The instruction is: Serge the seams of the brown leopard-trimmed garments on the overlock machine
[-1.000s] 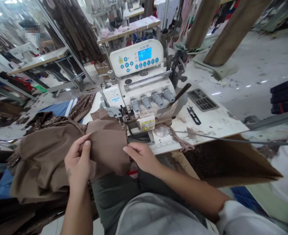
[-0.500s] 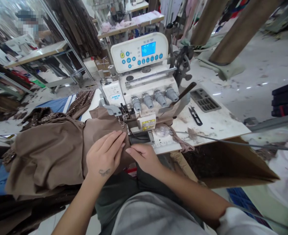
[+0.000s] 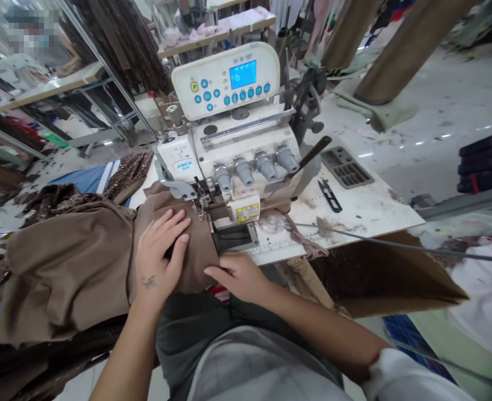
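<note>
The left hand (image 3: 159, 257) is resting on the cloth (image 3: 201, 242), grip apart, while the right hand (image 3: 243, 278) is pinching the cloth's edge, grip clamped on it. The cloth is running up to the machine (image 3: 246, 139) on the desk (image 3: 377, 209).

The overlock sewing machine (image 3: 246, 136) stands on the table (image 3: 363, 214), its control panel (image 3: 216, 83) on top. Cloth (image 3: 68, 267) spreads leftward from the machine's needle end, under the left hand (image 3: 157, 259); the right hand (image 3: 243, 277) is at its right edge. Right of the machine lie thread snips (image 3: 330, 196) (just before a compartmented tray (image 3: 347, 167)). Below the table's right front is a cardboard box (image 3: 432, 287).
</note>
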The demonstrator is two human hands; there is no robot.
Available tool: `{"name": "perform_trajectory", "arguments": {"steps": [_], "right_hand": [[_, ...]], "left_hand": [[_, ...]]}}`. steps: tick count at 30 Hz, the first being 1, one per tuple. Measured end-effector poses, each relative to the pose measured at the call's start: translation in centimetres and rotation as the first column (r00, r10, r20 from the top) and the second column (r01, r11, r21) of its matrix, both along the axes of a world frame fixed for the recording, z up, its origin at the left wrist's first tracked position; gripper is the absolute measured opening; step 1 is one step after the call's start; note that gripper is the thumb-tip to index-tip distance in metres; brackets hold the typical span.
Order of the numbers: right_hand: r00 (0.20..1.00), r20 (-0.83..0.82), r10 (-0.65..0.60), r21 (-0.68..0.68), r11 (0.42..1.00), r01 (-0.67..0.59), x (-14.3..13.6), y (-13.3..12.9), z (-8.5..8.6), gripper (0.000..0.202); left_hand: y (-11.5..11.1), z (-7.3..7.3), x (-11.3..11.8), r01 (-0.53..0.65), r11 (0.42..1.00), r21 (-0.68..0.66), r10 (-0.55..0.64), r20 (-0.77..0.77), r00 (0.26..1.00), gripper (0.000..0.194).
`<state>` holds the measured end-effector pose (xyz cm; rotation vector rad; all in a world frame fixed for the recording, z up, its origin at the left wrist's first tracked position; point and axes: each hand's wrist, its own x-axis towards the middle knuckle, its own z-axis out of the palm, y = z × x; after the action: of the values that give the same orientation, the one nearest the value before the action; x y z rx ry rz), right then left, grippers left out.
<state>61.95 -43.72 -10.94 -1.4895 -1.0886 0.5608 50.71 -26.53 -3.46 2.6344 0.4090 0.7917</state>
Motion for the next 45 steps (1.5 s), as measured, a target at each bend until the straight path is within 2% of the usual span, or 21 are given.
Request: {"name": "perform_trajectory", "arguments": {"steps": [4,9,12,14,16,17,19,21,24,26,32,36,38,42,45], "right_hand": [[0.999,0.041,0.019,0.007,1.000,-0.020,-1.3,-0.8,-0.6,0.058],[0.998,0.014,-0.065,0.003,0.998,0.065,-0.9,-0.1,0.4,0.060],[0.993,-0.104,-0.058,-0.006,0.998,0.057,-0.2,0.7,1.5,0.055],[0.967,-0.254,-0.014,0.006,1.000,0.016,-0.1,1.1,2.1,0.051],[0.926,-0.376,0.023,0.020,1.000,-0.017,-0.3,1.1,2.4,0.045],[0.910,-0.413,0.030,0.027,0.999,-0.021,-0.5,1.1,2.4,0.043],[0.888,-0.458,0.029,0.041,0.999,-0.011,-0.9,0.9,2.1,0.040],[0.862,-0.506,0.032,0.060,0.998,-0.002,-1.2,0.8,1.8,0.040],[0.830,-0.557,0.039,0.090,0.996,0.014,-1.2,1.1,1.5,0.039],[0.810,-0.587,0.018,0.097,0.994,0.049,-0.9,1.6,1.7,0.036],[0.799,-0.600,-0.039,0.078,0.991,0.106,-0.4,2.3,2.5,0.040],[0.818,-0.573,-0.046,0.036,0.996,0.082,-0.1,1.9,1.4,0.040],[0.853,-0.521,-0.028,0.007,0.999,0.037,0.2,1.7,0.5,0.041],[0.938,-0.343,0.050,-0.022,0.998,-0.062,0.6,1.7,-0.6,0.040],[0.941,-0.326,0.092,-0.022,0.994,-0.104,0.7,1.8,-0.7,0.038]], "left_hand": [[1.0,0.9,0.6,0.035,0.996,-0.080,-0.037,-0.022,0.999,0.033],[4.1,1.5,2.5,-0.040,0.991,-0.126,0.029,-0.087,0.996,0.036],[6.1,1.7,4.1,-0.033,0.983,-0.178,0.022,-0.067,0.998,0.032],[6.5,1.9,4.6,-0.112,0.989,-0.097,0.113,0.007,0.994,0.026],[5.6,2.2,4.1,-0.216,0.975,0.061,0.205,0.146,0.968,0.023],[4.6,2.3,3.4,-0.234,0.964,0.130,0.203,0.211,0.956,0.024],[1.9,2.2,1.6,-0.150,0.964,0.219,0.095,0.243,0.965,0.030],[-0.9,1.8,0.0,-0.055,0.973,0.225,0.016,0.170,0.985,0.035],[-3.3,1.0,-0.9,-0.077,0.987,0.140,0.078,-0.001,0.997,0.036],[-3.1,0.7,-0.3,-0.112,0.992,0.054,0.115,-0.066,0.991,0.038],[1.4,0.6,2.6,-0.089,0.983,-0.161,0.080,-0.064,0.995,0.045],[4.6,-0.2,4.1,-0.067,0.961,-0.269,0.047,-0.080,0.996,0.044],[6.1,-0.6,4.5,-0.062,0.938,-0.341,0.047,-0.054,0.997,0.040],[7.5,-0.3,3.9,-0.142,0.885,-0.444,0.110,-0.097,0.989,0.045],[6.7,0.2,1.5,-0.215,0.860,-0.463,0.144,-0.185,0.972,0.052]]}}
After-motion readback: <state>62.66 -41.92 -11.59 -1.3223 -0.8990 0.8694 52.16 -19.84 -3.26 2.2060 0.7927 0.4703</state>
